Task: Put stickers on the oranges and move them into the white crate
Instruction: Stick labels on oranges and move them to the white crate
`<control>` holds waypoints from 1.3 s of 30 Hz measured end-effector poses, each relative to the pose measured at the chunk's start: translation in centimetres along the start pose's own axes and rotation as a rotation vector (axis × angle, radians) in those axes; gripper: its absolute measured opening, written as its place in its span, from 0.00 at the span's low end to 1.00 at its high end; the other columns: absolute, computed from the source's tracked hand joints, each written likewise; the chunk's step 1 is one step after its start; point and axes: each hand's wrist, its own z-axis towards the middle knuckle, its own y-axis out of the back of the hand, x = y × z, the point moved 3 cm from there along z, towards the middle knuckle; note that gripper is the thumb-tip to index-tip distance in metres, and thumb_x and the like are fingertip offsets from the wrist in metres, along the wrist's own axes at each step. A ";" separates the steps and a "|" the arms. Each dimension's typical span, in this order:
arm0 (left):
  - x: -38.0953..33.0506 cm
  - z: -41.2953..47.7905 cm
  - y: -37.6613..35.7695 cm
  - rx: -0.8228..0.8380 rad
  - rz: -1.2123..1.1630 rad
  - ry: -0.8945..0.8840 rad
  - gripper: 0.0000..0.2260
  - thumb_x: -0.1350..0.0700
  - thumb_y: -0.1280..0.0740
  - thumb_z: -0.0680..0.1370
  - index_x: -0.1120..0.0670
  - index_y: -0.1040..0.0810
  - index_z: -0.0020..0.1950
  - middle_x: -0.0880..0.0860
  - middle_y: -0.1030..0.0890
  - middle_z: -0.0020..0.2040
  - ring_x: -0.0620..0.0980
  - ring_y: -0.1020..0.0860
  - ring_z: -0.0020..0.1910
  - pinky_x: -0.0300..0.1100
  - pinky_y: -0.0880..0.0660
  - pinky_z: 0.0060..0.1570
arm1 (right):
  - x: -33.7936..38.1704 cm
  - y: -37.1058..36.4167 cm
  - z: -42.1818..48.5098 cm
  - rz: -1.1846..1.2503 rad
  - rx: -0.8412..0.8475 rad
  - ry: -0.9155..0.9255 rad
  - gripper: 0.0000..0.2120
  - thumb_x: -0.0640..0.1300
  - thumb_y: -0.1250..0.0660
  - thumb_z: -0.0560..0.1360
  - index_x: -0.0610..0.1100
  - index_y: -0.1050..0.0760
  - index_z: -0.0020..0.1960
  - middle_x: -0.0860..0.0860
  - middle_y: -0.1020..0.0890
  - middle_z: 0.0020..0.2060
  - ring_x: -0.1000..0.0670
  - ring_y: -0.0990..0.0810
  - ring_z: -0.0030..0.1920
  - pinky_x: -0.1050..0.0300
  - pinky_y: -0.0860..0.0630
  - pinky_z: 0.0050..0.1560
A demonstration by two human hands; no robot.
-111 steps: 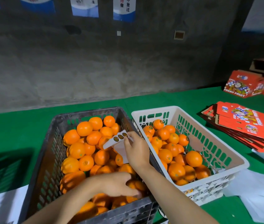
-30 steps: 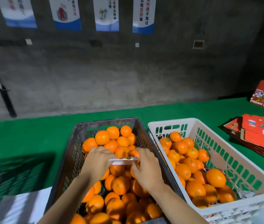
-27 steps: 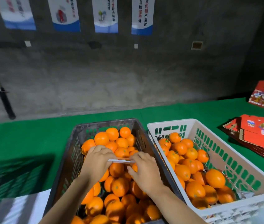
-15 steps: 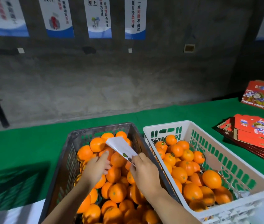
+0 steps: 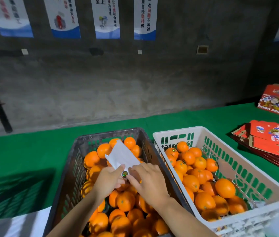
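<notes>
A dark grey crate (image 5: 77, 161) in front of me is full of oranges (image 5: 126, 200). Over it my right hand (image 5: 149, 182) pinches the near end of a white sticker sheet (image 5: 122, 155), which slants up and away. My left hand (image 5: 108, 181) meets the sheet's lower edge, its forefinger and thumb at a small round dark sticker (image 5: 125, 173). Right of the grey crate stands the white crate (image 5: 248, 170), partly filled with oranges (image 5: 225, 188), some showing stickers.
A green cloth (image 5: 24, 151) covers the table. Flat red fruit cartons (image 5: 275, 139) are stacked at the right, with another red box (image 5: 277, 103) behind. White sheets lie at the near left (image 5: 20, 224) and near right corners. A grey wall with posters stands behind.
The sheet was held flat between both hands a second ago; now it tilts up and away. My left fingers have come to the sticker at its near end. The view shifted slightly left.
</notes>
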 end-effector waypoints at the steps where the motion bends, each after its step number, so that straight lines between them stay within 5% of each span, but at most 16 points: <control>1: 0.3 0.2 -0.2 0.008 0.011 0.011 0.14 0.47 0.33 0.80 0.57 0.20 0.45 0.54 0.15 0.36 0.53 0.15 0.40 0.42 0.18 0.39 | 0.1 -0.1 0.1 0.028 0.026 -0.004 0.15 0.59 0.40 0.79 0.51 0.19 0.53 0.54 0.18 0.46 0.49 0.21 0.48 0.51 0.26 0.47; 9: 1.3 1.2 -0.9 -0.003 0.115 0.022 0.15 0.44 0.32 0.79 0.55 0.20 0.41 0.49 0.17 0.30 0.49 0.17 0.34 0.35 0.22 0.31 | 0.1 -1.0 0.0 0.175 0.106 -0.006 0.13 0.53 0.35 0.78 0.45 0.17 0.49 0.51 0.18 0.46 0.49 0.22 0.50 0.55 0.30 0.53; 12: 0.7 0.9 -0.9 0.004 0.070 0.013 0.15 0.46 0.31 0.79 0.58 0.20 0.41 0.53 0.18 0.31 0.49 0.18 0.32 0.39 0.20 0.32 | 0.0 -0.8 -0.2 0.221 0.094 -0.015 0.10 0.47 0.35 0.78 0.44 0.17 0.49 0.50 0.18 0.44 0.48 0.21 0.49 0.52 0.26 0.51; 17: 0.1 0.5 -0.8 0.025 0.164 -0.024 0.19 0.45 0.33 0.80 0.61 0.19 0.42 0.61 0.16 0.39 0.58 0.16 0.41 0.51 0.17 0.47 | 0.0 -0.7 0.0 0.222 0.110 -0.049 0.14 0.55 0.32 0.77 0.45 0.18 0.50 0.51 0.19 0.44 0.50 0.21 0.46 0.58 0.29 0.45; 24: 0.1 0.0 -0.7 0.104 0.233 -0.065 0.18 0.45 0.34 0.80 0.60 0.20 0.43 0.59 0.16 0.39 0.56 0.16 0.41 0.54 0.18 0.50 | -0.1 -1.2 -0.1 0.278 0.168 -0.069 0.07 0.48 0.32 0.78 0.47 0.18 0.51 0.52 0.19 0.45 0.51 0.21 0.47 0.52 0.24 0.45; 30: -0.4 -0.6 -0.3 0.140 0.286 -0.107 0.22 0.45 0.37 0.82 0.65 0.19 0.52 0.60 0.14 0.43 0.58 0.15 0.45 0.58 0.20 0.53 | -0.1 -1.4 -0.1 0.337 0.158 -0.079 0.06 0.45 0.34 0.80 0.48 0.17 0.49 0.54 0.19 0.45 0.54 0.22 0.43 0.57 0.26 0.43; 32: -0.6 -0.6 0.0 0.132 0.302 -0.133 0.24 0.45 0.38 0.82 0.67 0.19 0.49 0.60 0.15 0.39 0.58 0.16 0.42 0.57 0.20 0.51 | -0.1 -1.1 -0.2 0.328 0.110 -0.107 0.06 0.46 0.34 0.80 0.49 0.17 0.49 0.55 0.20 0.45 0.55 0.22 0.41 0.59 0.26 0.41; 35: -0.8 -0.3 1.1 0.042 0.373 -0.189 0.24 0.47 0.39 0.83 0.59 0.26 0.31 0.50 0.23 0.23 0.60 0.17 0.38 0.50 0.25 0.36 | 0.4 -0.5 -0.5 0.298 0.035 -0.091 0.06 0.49 0.32 0.79 0.49 0.17 0.48 0.55 0.19 0.44 0.56 0.22 0.41 0.59 0.26 0.39; 39: -1.0 -0.1 2.9 -0.166 0.744 -0.343 0.23 0.47 0.43 0.84 0.52 0.35 0.30 0.49 0.33 0.25 0.51 0.31 0.26 0.45 0.36 0.28 | 2.3 -1.7 -0.8 0.470 0.373 0.003 0.07 0.48 0.30 0.77 0.48 0.17 0.42 0.54 0.18 0.41 0.56 0.21 0.43 0.52 0.24 0.45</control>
